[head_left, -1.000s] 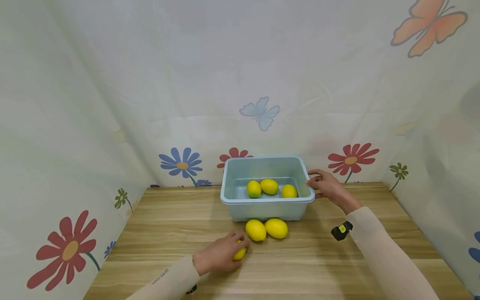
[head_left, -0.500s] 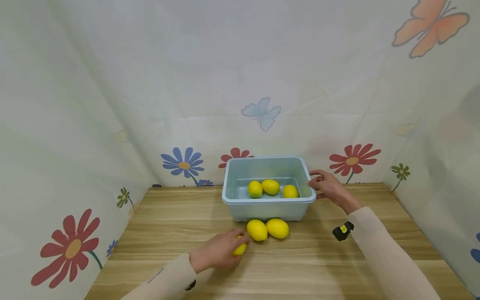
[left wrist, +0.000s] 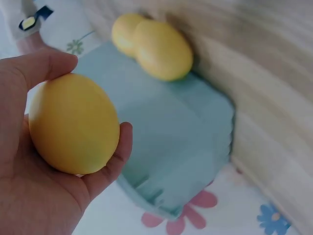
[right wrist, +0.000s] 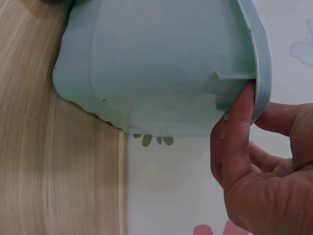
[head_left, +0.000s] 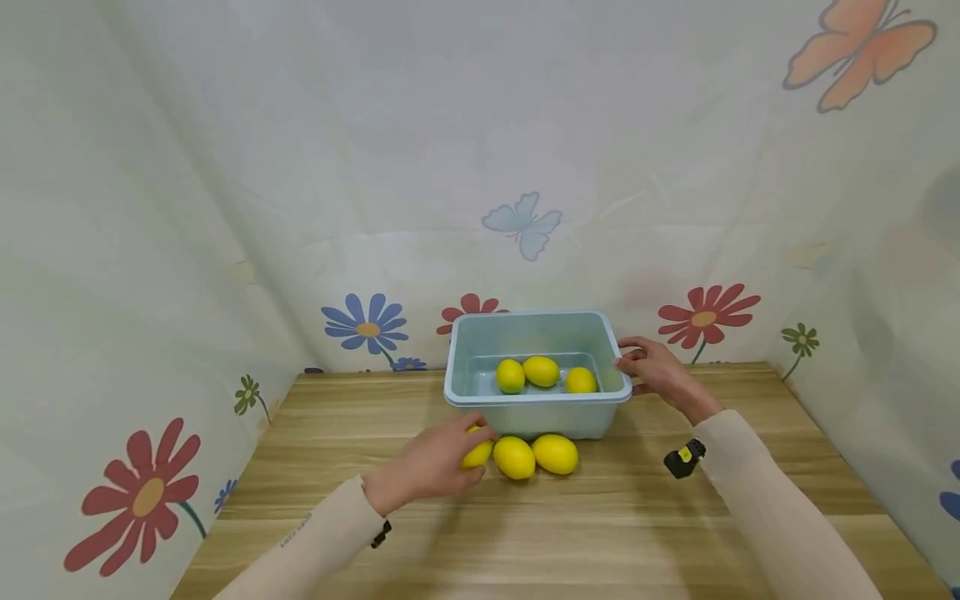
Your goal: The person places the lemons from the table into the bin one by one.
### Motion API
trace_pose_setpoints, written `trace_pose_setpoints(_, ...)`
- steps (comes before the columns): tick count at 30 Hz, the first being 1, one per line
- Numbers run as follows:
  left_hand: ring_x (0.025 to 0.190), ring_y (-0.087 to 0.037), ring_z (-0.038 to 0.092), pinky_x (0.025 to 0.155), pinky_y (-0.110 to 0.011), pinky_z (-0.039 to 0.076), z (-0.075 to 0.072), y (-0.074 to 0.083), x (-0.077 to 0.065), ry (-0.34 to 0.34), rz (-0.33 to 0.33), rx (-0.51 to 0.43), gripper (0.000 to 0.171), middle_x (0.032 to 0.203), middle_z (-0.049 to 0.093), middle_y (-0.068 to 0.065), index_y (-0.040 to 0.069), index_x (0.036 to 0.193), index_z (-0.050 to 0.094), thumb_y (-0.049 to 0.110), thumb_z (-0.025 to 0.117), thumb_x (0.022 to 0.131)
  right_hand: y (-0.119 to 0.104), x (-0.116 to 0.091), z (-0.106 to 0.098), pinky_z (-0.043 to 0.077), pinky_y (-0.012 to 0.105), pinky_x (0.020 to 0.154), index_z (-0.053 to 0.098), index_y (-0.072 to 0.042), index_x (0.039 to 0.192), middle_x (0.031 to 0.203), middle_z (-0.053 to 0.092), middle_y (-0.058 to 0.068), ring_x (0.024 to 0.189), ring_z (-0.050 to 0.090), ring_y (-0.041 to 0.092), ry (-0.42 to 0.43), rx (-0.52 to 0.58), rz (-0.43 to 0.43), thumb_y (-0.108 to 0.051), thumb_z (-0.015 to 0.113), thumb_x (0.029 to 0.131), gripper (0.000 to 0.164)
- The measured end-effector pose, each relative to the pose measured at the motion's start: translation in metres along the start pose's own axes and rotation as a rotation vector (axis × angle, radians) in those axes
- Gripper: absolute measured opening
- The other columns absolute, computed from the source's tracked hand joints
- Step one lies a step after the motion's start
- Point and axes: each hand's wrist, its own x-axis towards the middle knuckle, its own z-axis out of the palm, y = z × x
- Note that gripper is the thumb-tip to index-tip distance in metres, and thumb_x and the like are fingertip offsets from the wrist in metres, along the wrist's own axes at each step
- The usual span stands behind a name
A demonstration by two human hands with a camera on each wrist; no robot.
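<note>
My left hand (head_left: 435, 461) grips a yellow lemon (left wrist: 73, 125), thumb on one side and fingers curled round the other. In the head view that lemon is just left of two lemons on the table, a left one (head_left: 514, 457) and a right one (head_left: 556, 454), in front of a light blue plastic bin (head_left: 540, 407). Inside the bin lie three more lemons (head_left: 542, 372). At the bin's right side, my right hand (head_left: 663, 377) pinches the rim; the right wrist view shows fingers (right wrist: 239, 132) under the rim and the thumb on its other side.
The wood-grain table (head_left: 360, 417) carries the bin near its back edge. A pale cloth (head_left: 390, 167) printed with flowers and butterflies hangs behind and at both sides. Dark camera mounts (head_left: 684, 458) sit on the wrists.
My left hand has lifted the lemon and moved it away from me toward the bin. The right hand keeps its hold on the rim, and the bin stays put.
</note>
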Motion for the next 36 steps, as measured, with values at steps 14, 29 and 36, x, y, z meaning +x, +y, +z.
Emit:
trace_pose_setpoints(14, 0.093, -0.011, 0.054, 0.083, -0.023, 0.055, -0.050, -0.009, 0.017, 0.133, -0.043, -0.034, 0.040, 0.119, 0.055, 0.000, 0.019, 0.127, 0.060, 0.026, 0.070, 0.089, -0.006, 0.000, 0.002, 0.059, 0.039, 0.085, 0.031, -0.003, 0.149, 0.133, 0.048, 0.026, 0.108, 0.058, 0.035, 0.007, -0.048, -0.005, -0.016, 0.055, 0.100, 0.056)
trace_pose_setpoints(29, 0.099, -0.018, 0.056, 0.088, -0.031, 0.055, -0.061, -0.010, 0.034, 0.166, -0.033, -0.062, 0.039, 0.119, 0.057, -0.005, 0.014, 0.125, 0.061, 0.024, 0.069, 0.089, -0.007, -0.005, -0.001, 0.059, 0.040, 0.086, 0.029, -0.003, 0.150, 0.139, 0.045, 0.028, 0.117, 0.056, 0.041, 0.013, -0.058, 0.010, -0.017, 0.055, 0.100, 0.058)
trace_pose_setpoints(36, 0.098, -0.019, 0.058, 0.088, -0.033, 0.055, -0.076, -0.012, 0.060, 0.157, -0.092, -0.087, 0.042, 0.124, 0.057, -0.006, 0.012, 0.130, 0.059, 0.026, 0.066, 0.091, -0.005, -0.004, 0.000, 0.059, 0.039, 0.086, 0.030, -0.003, 0.150, 0.138, 0.046, 0.027, 0.114, 0.057, 0.039, 0.015, -0.044, 0.017, -0.016, 0.054, 0.100, 0.057)
